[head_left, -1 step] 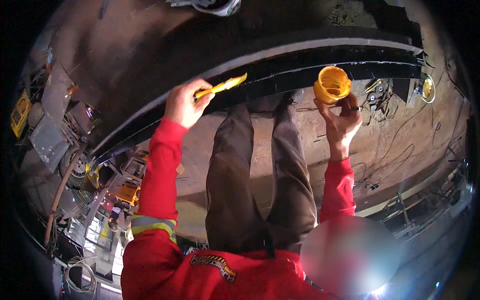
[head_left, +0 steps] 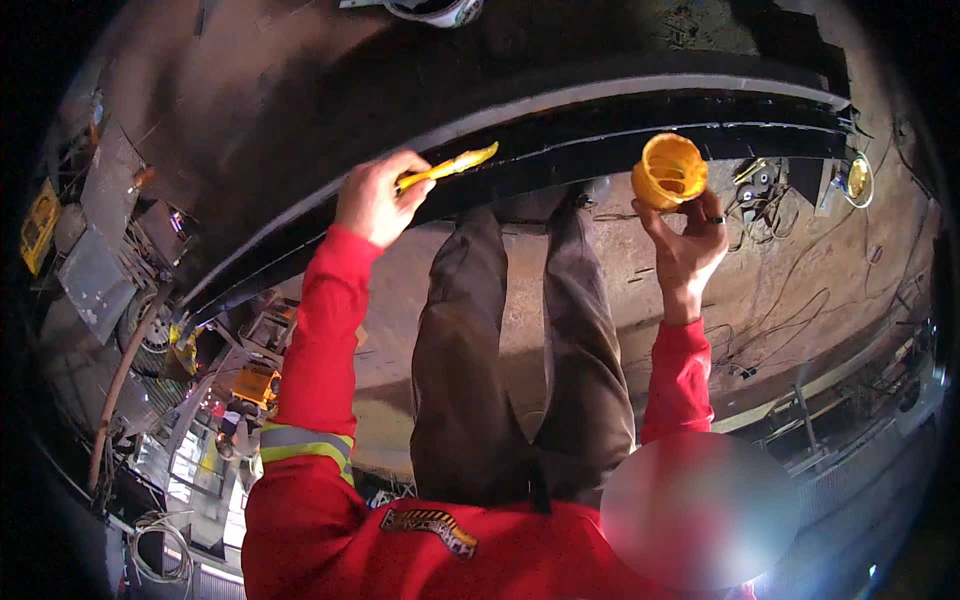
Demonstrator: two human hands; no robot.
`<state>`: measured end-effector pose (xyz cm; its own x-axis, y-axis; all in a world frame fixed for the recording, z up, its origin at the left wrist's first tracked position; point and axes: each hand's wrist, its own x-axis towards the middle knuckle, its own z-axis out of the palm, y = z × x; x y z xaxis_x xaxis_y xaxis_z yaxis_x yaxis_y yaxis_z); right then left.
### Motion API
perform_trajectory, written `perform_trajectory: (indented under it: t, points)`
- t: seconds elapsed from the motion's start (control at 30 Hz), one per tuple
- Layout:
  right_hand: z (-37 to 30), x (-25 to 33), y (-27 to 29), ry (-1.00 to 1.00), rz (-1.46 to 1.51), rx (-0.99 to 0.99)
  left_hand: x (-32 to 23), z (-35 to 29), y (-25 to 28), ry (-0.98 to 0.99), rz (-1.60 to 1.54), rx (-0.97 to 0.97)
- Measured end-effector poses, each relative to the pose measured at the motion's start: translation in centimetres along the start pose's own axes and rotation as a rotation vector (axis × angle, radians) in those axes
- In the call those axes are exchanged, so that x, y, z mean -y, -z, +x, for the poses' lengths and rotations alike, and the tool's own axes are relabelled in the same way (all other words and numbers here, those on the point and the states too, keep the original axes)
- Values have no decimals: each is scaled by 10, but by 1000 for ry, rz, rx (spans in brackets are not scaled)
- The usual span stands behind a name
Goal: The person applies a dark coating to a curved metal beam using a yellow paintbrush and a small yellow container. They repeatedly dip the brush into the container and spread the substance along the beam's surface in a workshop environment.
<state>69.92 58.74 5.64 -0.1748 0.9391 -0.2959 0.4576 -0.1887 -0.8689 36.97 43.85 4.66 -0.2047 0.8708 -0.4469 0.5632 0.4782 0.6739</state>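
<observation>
The yellow cup (head_left: 648, 190) sat in the right hand (head_left: 690, 252), mouth toward the camera, thumb and fingers curled round its lower part; the left hand (head_left: 378, 200) pinched a yellow stick (head_left: 452, 167), fingers closed on its near end, its smeared-looking tip well apart from the cup; a long black beam (head_left: 560, 170) ran behind both; the step in hand seemed to be holding the stick ready; the next move likely called for a level cup and firm pinch.
</observation>
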Motion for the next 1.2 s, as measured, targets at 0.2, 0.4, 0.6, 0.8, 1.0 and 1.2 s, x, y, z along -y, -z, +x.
perform_trajectory:
  t: [0.2,0.4,0.6,0.8,1.0,1.2]
  points:
    - [-2,-11,-10,0,-27,29,12,38,-44,-34,220,50]
    - [0,-12,-22,-33,17,36,0,38,-25,-131,225,198]
    - [6,-4,-29,-37,42,64,10,61,-24,-30,306,184]
    - [14,-3,-25,-71,20,49,11,72,-25,-53,243,338]
    - [15,-6,-24,-71,-5,78,15,77,-47,-77,331,272]
    - [15,-7,-19,-71,6,70,4,83,-14,-140,250,420]
